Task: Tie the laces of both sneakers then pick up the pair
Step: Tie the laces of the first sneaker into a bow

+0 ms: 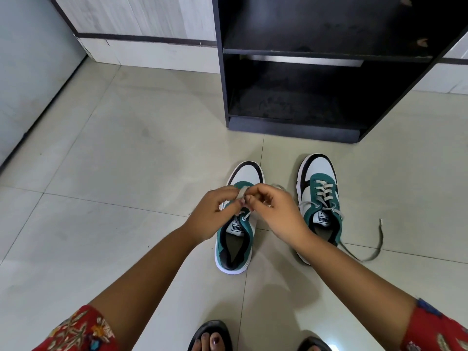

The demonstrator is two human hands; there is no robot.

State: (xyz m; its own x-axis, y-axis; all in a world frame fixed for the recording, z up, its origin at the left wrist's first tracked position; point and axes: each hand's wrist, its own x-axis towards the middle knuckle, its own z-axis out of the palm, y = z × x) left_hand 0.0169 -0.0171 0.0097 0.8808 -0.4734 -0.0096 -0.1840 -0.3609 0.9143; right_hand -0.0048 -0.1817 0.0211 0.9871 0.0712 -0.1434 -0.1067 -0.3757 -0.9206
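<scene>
Head view. Sneakers, one pair, teal, white and black, stood side by side on the floor (126, 148) just in front of the dark shelf unit (316, 84), toes toward it. Left sneaker (234, 239): lace (241, 193) pinched between left hand (215, 211) and right hand (276, 211), both clenched on it above the tongue, knot not finished. Right sneaker (320, 198): untied, loose lace (374, 249) trailing across the floor away from the shelf unit. Risk, judged: a slack pinch could let the loop slip and undo the knot; the trailing lace could snag or be trodden on.
</scene>
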